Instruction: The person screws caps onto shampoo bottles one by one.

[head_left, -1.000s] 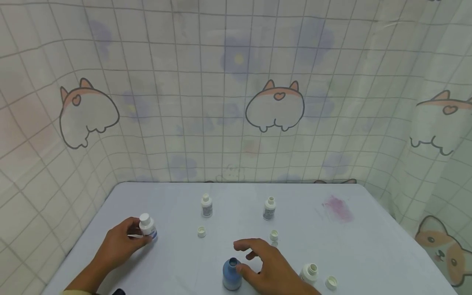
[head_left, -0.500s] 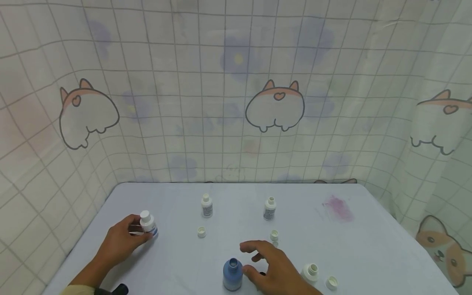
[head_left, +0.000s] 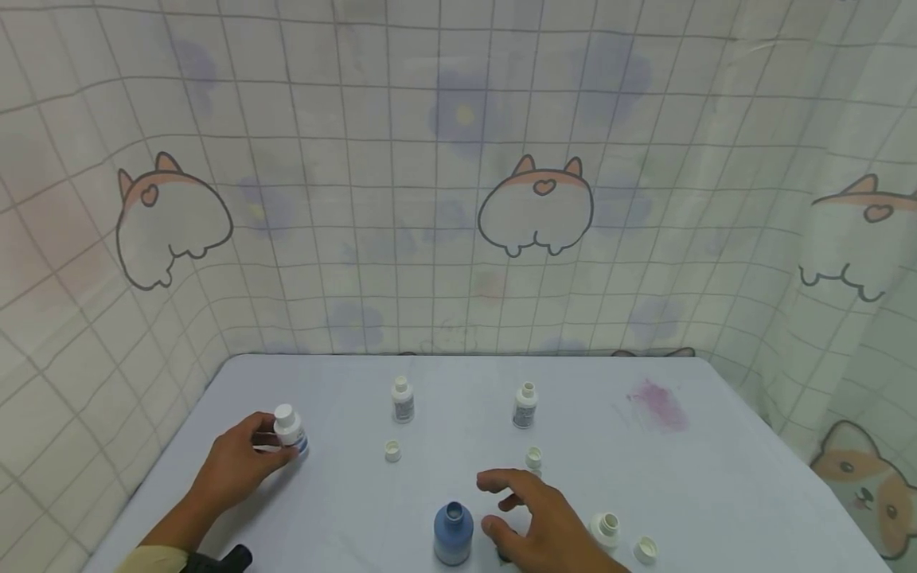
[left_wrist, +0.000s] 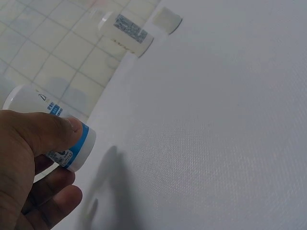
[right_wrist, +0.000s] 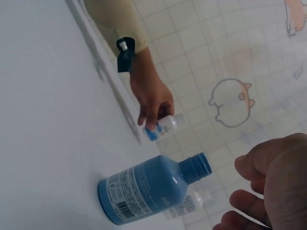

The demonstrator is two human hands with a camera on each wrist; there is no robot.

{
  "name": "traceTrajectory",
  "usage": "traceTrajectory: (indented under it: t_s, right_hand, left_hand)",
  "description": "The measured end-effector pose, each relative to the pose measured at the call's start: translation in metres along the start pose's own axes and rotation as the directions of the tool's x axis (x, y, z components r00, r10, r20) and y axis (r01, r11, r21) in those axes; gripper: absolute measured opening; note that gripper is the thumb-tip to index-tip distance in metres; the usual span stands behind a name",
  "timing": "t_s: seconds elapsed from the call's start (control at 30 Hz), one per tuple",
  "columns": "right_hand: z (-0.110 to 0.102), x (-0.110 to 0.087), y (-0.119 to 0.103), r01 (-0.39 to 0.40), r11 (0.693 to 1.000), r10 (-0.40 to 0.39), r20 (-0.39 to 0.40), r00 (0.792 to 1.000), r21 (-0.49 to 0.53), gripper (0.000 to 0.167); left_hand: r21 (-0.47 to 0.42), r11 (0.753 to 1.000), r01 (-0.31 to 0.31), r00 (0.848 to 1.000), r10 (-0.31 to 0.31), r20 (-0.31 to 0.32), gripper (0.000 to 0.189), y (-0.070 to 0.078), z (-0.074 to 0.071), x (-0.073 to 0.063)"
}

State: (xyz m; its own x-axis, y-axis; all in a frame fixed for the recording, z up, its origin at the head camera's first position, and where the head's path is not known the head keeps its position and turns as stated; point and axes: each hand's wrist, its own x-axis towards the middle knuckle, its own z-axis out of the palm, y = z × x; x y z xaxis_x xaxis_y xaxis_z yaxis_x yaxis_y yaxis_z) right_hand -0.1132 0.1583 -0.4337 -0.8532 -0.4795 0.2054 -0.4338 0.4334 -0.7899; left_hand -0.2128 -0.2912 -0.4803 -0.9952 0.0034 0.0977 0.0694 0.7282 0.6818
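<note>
My left hand grips a white bottle with a white cap and a blue band, at the left of the table. In the left wrist view the thumb presses across the label of this bottle, which is tilted and casts a shadow on the table. A blue bottle stands uncapped at the front middle, its printed label and barcode facing the right wrist camera. Just right of it hovers my right hand, fingers loosely curved with a gap to the bottle neck and nothing between them.
Two small white bottles, one left and one right, stand farther back. White caps lie before them, left and right. An uncapped white bottle and a cap sit front right. A pink stain marks the table.
My right hand has drawn away to the right from the blue bottle. My left hand has shifted slightly away from me with the white bottle.
</note>
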Motion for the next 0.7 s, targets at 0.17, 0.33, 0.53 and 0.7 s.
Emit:
traceTrajectory:
  t_s: [0.17,0.33,0.53,0.7]
  right_hand:
    - [0.001,-0.001,0.004,0.038,0.999,-0.038,-0.028,0.999,-0.014,0.039]
    - [0.001,-0.003,0.005,0.031,0.999,-0.032,-0.034,0.999,-0.016,0.038]
    - [0.000,-0.003,0.005,-0.009,1.000,0.009,-0.022,1.000,-0.002,0.039]
    - [-0.004,-0.003,0.003,-0.087,0.996,0.087,-0.005,0.996,0.011,0.041]
  left_hand:
    - [0.013,1.000,-0.010,1.000,0.010,-0.008,0.064,-0.001,-0.002,0.002]
    - [0.026,0.999,-0.023,0.999,0.024,-0.028,0.063,-0.004,-0.003,0.005]
    - [0.034,0.999,-0.014,0.999,0.015,-0.032,0.063,-0.007,-0.004,0.009]
    - [0.045,0.999,-0.008,1.000,0.009,-0.024,0.066,-0.009,-0.004,0.013]
